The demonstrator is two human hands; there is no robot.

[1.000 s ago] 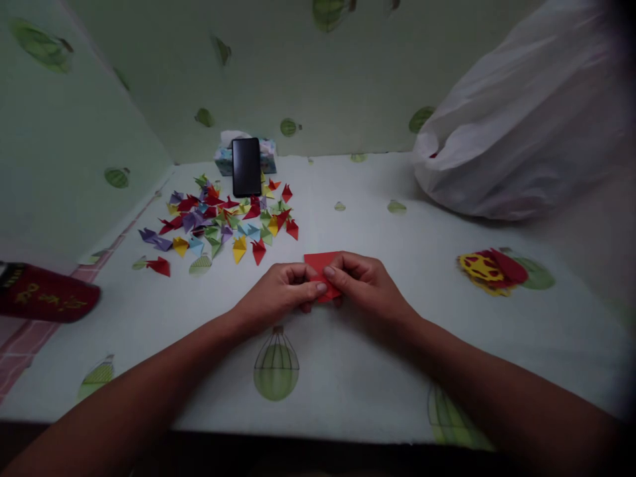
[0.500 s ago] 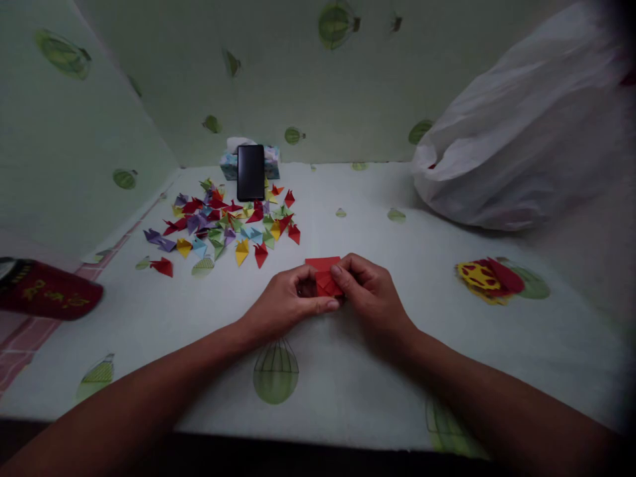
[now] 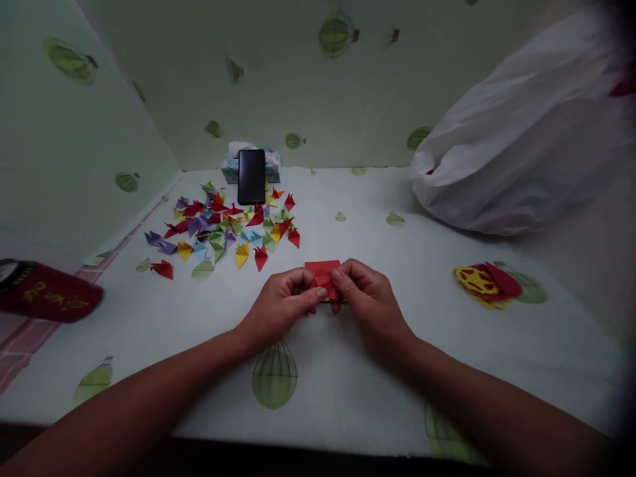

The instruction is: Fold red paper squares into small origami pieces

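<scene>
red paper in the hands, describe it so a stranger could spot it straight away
On the pale table, find the heap of colourful folded paper pieces. Nearer and further right, the left hand and right hand grip the red paper. Unlike the heap's loose red pieces, it is held and has a straight upper edge.

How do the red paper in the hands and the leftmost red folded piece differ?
The red paper is in the left hand and right hand; the folded piece lies on the table. The red paper shows a straight far edge; the folded piece looks pointed. Both are red.
</scene>
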